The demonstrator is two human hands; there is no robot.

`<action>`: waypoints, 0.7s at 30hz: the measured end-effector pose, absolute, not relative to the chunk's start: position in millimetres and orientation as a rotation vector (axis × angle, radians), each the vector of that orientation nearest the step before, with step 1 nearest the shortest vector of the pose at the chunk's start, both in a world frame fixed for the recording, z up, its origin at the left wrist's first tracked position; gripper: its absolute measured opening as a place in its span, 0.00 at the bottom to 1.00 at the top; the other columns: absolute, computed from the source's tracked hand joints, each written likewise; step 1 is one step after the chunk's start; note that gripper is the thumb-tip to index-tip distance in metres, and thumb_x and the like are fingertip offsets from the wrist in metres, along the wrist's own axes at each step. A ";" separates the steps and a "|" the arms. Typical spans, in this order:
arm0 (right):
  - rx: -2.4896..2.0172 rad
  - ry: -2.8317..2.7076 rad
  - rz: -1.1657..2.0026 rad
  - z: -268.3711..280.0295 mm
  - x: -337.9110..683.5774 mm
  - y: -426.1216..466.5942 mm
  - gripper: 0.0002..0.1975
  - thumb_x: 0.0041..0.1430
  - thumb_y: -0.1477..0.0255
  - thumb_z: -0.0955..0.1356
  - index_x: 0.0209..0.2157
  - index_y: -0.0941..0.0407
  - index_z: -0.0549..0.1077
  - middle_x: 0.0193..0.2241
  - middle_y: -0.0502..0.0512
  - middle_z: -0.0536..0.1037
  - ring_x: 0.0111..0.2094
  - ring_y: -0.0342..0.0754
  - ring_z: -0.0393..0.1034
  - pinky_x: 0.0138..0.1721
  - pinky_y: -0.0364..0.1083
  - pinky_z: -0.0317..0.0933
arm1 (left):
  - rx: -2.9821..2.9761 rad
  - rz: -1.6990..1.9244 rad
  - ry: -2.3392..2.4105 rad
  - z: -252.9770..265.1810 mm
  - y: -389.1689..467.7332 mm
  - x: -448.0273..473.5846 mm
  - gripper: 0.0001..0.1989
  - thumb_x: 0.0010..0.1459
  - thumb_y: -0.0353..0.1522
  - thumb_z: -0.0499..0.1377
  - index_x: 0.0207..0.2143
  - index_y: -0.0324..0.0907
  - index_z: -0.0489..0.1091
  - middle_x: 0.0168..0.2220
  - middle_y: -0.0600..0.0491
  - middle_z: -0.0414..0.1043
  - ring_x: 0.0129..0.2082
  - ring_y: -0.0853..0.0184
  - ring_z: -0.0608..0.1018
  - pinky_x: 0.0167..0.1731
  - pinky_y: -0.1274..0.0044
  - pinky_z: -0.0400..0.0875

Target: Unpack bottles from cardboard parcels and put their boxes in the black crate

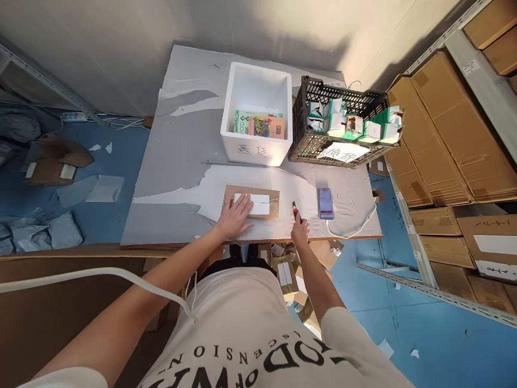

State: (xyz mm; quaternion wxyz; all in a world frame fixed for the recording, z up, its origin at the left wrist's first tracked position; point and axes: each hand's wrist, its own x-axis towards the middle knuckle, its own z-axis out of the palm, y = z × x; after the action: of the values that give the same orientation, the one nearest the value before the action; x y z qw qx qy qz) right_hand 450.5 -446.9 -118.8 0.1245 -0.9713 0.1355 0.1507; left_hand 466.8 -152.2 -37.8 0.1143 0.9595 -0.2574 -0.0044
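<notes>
A flat brown cardboard box (273, 200) with a white label (260, 203) lies near the front edge of the table. My left hand (235, 216) rests on its left part, fingers stretched out over the label's end. To the right of the box, my right hand (299, 231) is closed around a utility knife (296, 209) with a red and black handle. The knife points away from me, apart from the box. A phone (325, 203) on a white cable lies to the right of the knife.
A white foam box (256, 148) holding colourful packets stands at the back. Beside it is a black plastic crate (311, 145) of small green and white boxes. Shelves with cardboard cartons (440, 124) rise on the right. Opened boxes (285, 274) lie under the table edge.
</notes>
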 end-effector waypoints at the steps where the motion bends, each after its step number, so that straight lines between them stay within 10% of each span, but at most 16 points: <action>1: -2.853 0.388 0.443 -123.4 448.7 -443.0 0.31 0.60 0.76 0.55 0.66 0.56 0.49 0.52 0.73 0.62 0.53 0.63 0.59 0.48 0.60 0.59 | 2.797 -0.007 -0.748 -41.3 -153.9 458.3 0.30 0.61 0.41 0.52 0.63 0.39 0.56 0.65 0.37 0.52 0.66 0.50 0.54 0.62 0.52 0.41; 13: -2.774 -0.841 0.167 -39.4 530.0 -376.8 0.30 0.64 0.59 0.59 0.64 0.57 0.53 0.64 0.66 0.54 0.63 0.60 0.47 0.59 0.57 0.48 | 2.722 -0.050 -0.673 -70.7 -154.5 443.4 0.26 0.59 0.31 0.50 0.60 0.35 0.60 0.60 0.40 0.62 0.62 0.53 0.62 0.61 0.60 0.52; 21: -2.857 -1.361 0.403 -17.1 560.7 -336.6 0.20 0.67 0.72 0.54 0.59 0.60 0.58 0.59 0.68 0.62 0.55 0.57 0.60 0.51 0.52 0.57 | 2.710 -0.046 -0.697 -73.3 -151.1 442.5 0.28 0.58 0.31 0.50 0.62 0.35 0.57 0.61 0.40 0.60 0.63 0.53 0.59 0.61 0.60 0.51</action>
State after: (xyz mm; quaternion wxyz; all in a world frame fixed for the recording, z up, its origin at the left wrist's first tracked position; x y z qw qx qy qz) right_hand 560.7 -336.6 -17.1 -0.0245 -0.8953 -0.4265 0.1264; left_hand 442.5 -151.1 -73.3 0.1709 0.9541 -0.2453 -0.0162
